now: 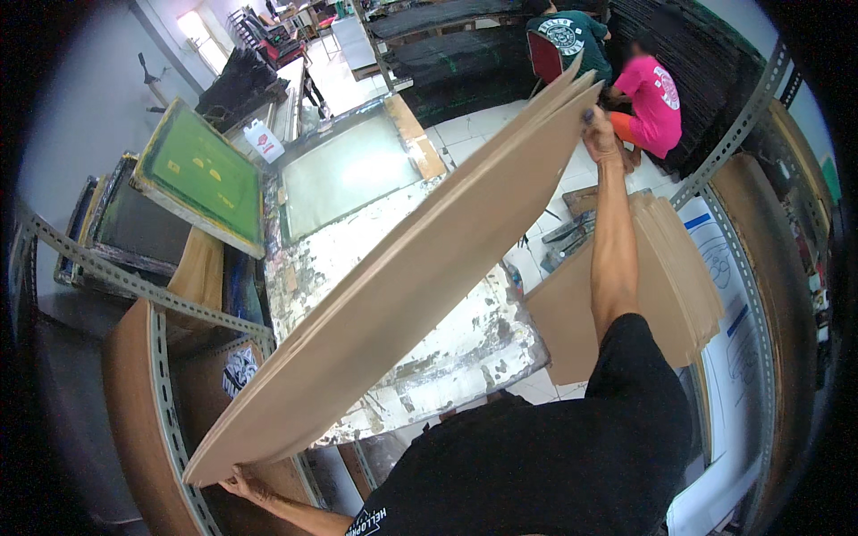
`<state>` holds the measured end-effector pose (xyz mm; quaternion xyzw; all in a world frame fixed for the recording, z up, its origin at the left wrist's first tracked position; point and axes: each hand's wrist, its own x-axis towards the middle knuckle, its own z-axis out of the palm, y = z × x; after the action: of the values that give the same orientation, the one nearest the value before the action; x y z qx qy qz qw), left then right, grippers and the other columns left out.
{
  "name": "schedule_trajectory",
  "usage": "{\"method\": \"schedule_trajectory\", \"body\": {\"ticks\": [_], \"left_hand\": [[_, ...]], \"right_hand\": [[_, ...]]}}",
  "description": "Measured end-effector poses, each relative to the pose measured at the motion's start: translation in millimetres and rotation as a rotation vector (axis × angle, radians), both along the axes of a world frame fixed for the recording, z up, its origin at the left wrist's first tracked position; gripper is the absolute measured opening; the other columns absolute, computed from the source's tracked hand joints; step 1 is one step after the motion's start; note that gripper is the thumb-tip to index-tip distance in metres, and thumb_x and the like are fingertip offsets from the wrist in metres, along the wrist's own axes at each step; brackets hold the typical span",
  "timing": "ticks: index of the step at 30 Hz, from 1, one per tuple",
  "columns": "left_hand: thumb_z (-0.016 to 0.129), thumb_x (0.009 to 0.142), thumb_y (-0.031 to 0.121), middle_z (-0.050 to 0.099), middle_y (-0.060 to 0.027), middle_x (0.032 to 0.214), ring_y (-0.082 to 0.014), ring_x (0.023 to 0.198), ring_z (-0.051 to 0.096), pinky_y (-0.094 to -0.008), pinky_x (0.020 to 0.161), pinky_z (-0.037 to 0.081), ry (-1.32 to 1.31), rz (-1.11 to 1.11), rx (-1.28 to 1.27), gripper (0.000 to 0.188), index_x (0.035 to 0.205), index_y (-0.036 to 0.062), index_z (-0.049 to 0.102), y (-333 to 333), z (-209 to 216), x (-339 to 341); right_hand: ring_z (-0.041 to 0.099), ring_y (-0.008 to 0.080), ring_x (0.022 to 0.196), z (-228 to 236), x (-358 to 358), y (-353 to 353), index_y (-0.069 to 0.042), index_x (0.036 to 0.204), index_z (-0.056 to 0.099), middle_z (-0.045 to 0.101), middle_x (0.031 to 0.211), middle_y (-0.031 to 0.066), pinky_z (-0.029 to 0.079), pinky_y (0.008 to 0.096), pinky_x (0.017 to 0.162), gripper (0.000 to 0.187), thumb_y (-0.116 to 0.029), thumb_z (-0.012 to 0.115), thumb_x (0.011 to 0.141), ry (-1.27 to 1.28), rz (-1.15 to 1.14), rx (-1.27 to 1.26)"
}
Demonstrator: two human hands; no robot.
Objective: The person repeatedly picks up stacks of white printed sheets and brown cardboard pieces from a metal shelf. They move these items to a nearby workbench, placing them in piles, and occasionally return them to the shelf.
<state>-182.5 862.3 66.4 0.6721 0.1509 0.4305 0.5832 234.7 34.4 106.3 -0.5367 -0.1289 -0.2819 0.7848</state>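
A stack of thin brown boards [420,277] slants across the view from lower left to upper right, tilted above a worktable. At its low end my left hand [248,485] grips the edge, fingers partly hidden by the boards. My right arm is stretched out, and the right hand [602,141] is closed on the far upper corner, where a small dark spot shows at the fingertips. Several sheets fan slightly apart along the upper edge. Beneath them lies the paint-spattered white tabletop [420,389].
A framed glass panel [349,174] lies beyond the boards, beside a white jug [264,141] and a green printing screen [201,174]. More brown boards [572,313] stand at right. Slotted metal posts [161,402] flank both sides. Two people [657,103] crouch or sit at the far right.
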Motion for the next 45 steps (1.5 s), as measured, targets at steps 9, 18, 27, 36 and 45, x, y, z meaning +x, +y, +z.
{"method": "schedule_trajectory", "body": {"ticks": [9,18,27,36,45], "left_hand": [[0.069,0.078,0.028,0.043,-0.0141,0.134,-0.0305,0.119,0.043,-0.0493,0.099,0.034,-0.099,0.083,0.045,0.076,0.139,0.0073,0.03,20,15,10],[0.062,0.084,0.033,0.048,-0.013,0.127,-0.0277,0.114,0.047,-0.0463,0.095,0.038,-0.137,0.124,0.005,0.059,0.131,0.0051,0.04,81,-23,-18],[0.061,0.085,0.035,0.05,-0.0139,0.124,-0.0263,0.111,0.048,-0.0447,0.094,0.039,-0.175,0.092,-0.031,0.057,0.128,0.001,0.043,73,-32,-24],[0.061,0.085,0.034,0.051,-0.0138,0.124,-0.0261,0.111,0.048,-0.0442,0.094,0.038,-0.143,0.112,-0.032,0.057,0.127,0.0007,0.044,64,-27,-29],[0.062,0.085,0.033,0.051,-0.0138,0.124,-0.026,0.111,0.048,-0.0437,0.094,0.038,-0.132,0.121,-0.036,0.056,0.127,0.0004,0.044,59,-25,-24]], "right_hand": [[0.055,0.0126,0.101,63,-14,14,-0.004,0.132,0.044,0.059,0.117,0.0061,0.045,0.0266,0.079,0.069,-0.044,0.064,0.08,-0.015,0.108,-0.402],[0.051,0.0103,0.086,153,32,55,-0.012,0.12,0.058,0.062,0.1,0.0036,0.042,0.0256,0.072,0.045,-0.026,0.069,0.079,0.049,-0.191,-1.063],[0.05,0.0067,0.068,160,26,27,-0.004,0.084,0.064,0.057,0.072,-0.0037,0.04,0.0221,0.061,0.012,-0.012,0.07,0.077,0.031,-0.138,-0.811],[0.054,0.0054,0.072,133,51,-14,-0.005,0.098,0.062,0.06,0.084,-0.0027,0.043,0.0206,0.061,0.019,-0.014,0.067,0.082,0.122,0.064,-0.591],[0.057,0.007,0.077,121,96,-9,-0.004,0.104,0.058,0.061,0.089,0.0005,0.046,0.0194,0.066,0.022,-0.011,0.065,0.085,-0.135,0.014,-0.2]]}}
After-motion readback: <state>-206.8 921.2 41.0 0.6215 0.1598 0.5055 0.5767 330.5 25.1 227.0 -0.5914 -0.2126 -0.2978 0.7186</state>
